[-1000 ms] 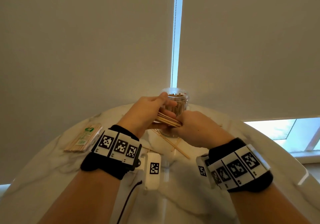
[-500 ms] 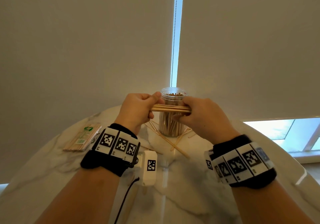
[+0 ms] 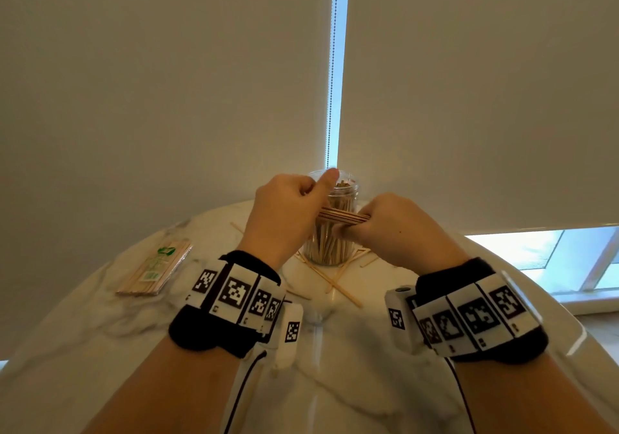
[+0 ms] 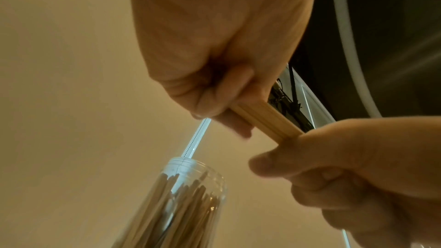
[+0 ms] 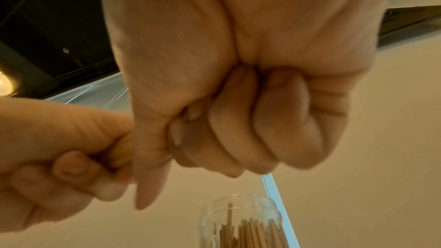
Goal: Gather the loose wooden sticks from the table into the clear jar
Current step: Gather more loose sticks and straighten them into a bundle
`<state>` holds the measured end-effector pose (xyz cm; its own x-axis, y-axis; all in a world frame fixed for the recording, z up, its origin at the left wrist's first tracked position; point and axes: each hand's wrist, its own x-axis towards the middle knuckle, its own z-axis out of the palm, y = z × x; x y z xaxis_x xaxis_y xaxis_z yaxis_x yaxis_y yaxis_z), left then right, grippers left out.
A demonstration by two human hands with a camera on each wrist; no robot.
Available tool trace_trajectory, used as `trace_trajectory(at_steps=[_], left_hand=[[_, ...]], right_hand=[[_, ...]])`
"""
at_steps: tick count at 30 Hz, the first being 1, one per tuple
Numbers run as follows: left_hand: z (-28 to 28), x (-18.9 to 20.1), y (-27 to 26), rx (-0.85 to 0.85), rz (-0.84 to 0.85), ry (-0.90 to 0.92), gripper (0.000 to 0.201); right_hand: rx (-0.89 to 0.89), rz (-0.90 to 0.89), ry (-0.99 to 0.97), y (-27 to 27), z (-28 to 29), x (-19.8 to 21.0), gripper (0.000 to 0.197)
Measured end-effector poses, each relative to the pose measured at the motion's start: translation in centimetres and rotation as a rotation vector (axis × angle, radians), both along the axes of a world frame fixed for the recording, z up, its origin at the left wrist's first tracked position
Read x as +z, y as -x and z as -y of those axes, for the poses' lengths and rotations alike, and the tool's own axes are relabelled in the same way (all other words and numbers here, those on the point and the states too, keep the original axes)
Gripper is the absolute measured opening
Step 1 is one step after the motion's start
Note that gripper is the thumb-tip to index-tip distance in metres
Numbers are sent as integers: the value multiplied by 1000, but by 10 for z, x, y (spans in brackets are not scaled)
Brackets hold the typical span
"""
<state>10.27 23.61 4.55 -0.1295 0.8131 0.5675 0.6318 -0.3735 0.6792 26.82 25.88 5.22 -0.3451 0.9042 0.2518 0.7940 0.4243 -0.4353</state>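
A clear jar [image 3: 330,239] packed with upright wooden sticks stands at the far middle of the marble table [image 3: 100,326]. In front of it, above the table, both hands hold one bundle of wooden sticks [image 3: 341,216] lying level. My left hand [image 3: 284,212] grips its left end, thumb raised near the jar's rim. My right hand [image 3: 388,229] is curled round the right end. From the left wrist view the bundle [image 4: 264,120] spans between both fists above the jar [image 4: 190,195]. In the right wrist view the fist [image 5: 238,120] hides most of the bundle [image 5: 123,153]; the jar [image 5: 241,222] stands below.
Several loose sticks [image 3: 335,283] lie crossed on the table around the jar's base. A wrapped pack of sticks [image 3: 155,267] with a green label lies at the left. Roller blinds close off the back just behind the jar; a window sill [image 3: 569,286] is at the right.
Both hands lifted the stick bundle from low in front of the jar to about its upper half and turned it level; since half a second ago the hands barely moved.
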Motion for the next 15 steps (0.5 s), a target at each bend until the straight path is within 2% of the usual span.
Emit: trace_trajectory(at_steps=[3,5,7,10,15], left_hand=[[-6,-3,6,116,-23,-5,59],[-9,-4,12,185,26,14,55],[-12,-6,15,215,77,24,53],[-15,-13,10,136,173,41,50],[-14,-16,0,-77,321,162,48]], right_hand=[[121,-113,36,-2,3,4,30],[187,-232,20,0,5,4,44],[180,-226,-69,6,6,1,53],[81,-179,-185,14,7,-4,57],[15,-202,-127,1,0,-3,55]])
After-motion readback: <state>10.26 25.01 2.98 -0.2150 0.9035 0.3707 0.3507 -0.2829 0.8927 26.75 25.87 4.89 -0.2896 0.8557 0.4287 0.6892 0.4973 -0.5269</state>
